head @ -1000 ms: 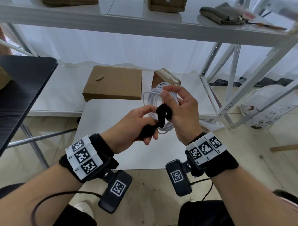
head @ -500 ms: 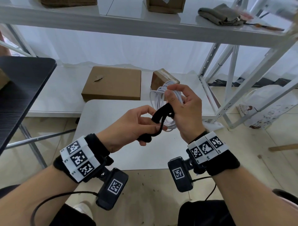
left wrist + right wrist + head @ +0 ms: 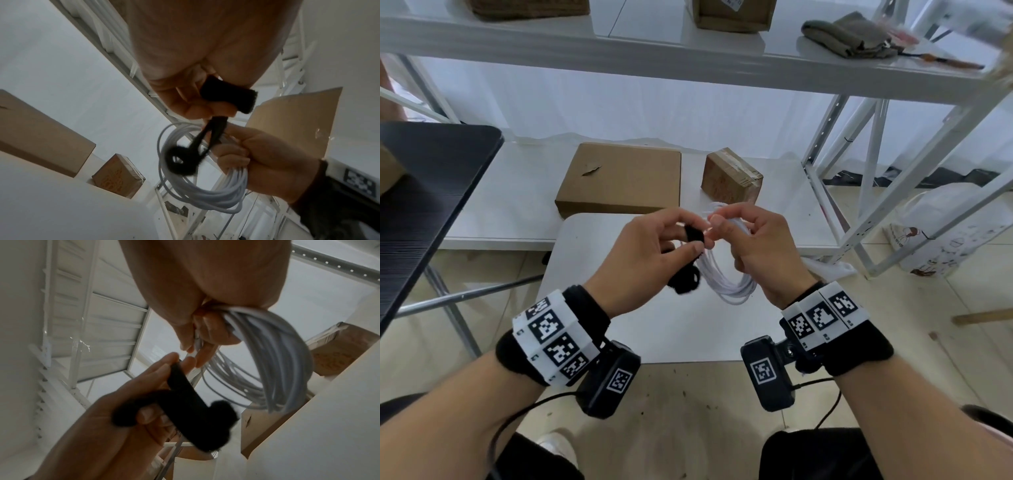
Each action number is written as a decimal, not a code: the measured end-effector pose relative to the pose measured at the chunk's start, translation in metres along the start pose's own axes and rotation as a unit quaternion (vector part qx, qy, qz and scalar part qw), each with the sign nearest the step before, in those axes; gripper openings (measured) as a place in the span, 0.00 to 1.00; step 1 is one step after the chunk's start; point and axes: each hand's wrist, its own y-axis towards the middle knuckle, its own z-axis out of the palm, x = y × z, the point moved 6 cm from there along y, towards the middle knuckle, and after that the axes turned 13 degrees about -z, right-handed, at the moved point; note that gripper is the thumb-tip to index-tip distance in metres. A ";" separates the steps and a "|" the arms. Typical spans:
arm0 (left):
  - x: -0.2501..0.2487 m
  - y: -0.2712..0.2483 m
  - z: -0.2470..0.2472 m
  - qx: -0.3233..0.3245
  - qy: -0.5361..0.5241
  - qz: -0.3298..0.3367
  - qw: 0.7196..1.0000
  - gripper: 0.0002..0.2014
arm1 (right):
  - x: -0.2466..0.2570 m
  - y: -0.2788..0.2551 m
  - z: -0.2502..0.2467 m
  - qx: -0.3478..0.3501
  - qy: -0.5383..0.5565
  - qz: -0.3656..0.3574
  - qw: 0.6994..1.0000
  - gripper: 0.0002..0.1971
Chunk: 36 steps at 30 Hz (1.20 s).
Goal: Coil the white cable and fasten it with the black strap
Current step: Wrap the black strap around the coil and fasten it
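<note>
- Both hands were raised above the small white table (image 3: 592, 308), held close together in front of the person.
- The right hand (image 3: 763, 253) gripped the white cable (image 3: 726, 284), its fingers curled around one side of the bundled loops; the thumb and forefinger met near the top of the coil.
- The cable was already wound into a round coil of several turns, hanging in the air below the right hand and clear of the table.
- The left hand (image 3: 650, 253) pinched the black strap (image 3: 693, 234) between its thumb and fingertips, just beside the coil.
- The strap ran down from that pinch, and its lower end curled into a small loop in front of the cable, as the left wrist view showed.
- Whether the strap passed through the coil could not be told.
- Behind the hands, a flat cardboard box (image 3: 623, 178) and a smaller taped box (image 3: 732, 178) lay on a low white shelf (image 3: 510, 205).
</note>
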 end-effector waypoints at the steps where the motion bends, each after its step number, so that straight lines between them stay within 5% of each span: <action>1: 0.001 0.000 0.000 -0.012 0.006 0.002 1.000 0.11 | 0.000 -0.001 0.005 0.018 0.011 0.008 1.000 0.07; 9: 0.006 0.003 -0.008 -0.121 0.048 0.005 0.991 0.15 | -0.001 -0.006 0.018 0.047 0.068 0.035 0.996 0.04; 15: 0.009 0.007 -0.011 -0.099 -0.095 -0.020 0.990 0.05 | 0.001 -0.005 0.018 0.054 0.053 0.020 0.997 0.07; 27: 0.016 0.012 -0.013 -0.109 -0.152 -0.048 0.981 0.08 | 0.005 -0.008 0.026 0.103 0.042 0.002 0.994 0.11; 36: 0.021 0.013 -0.008 -0.028 -0.053 -0.121 0.991 0.11 | -0.009 0.002 -0.001 -0.049 -0.033 0.023 0.998 0.06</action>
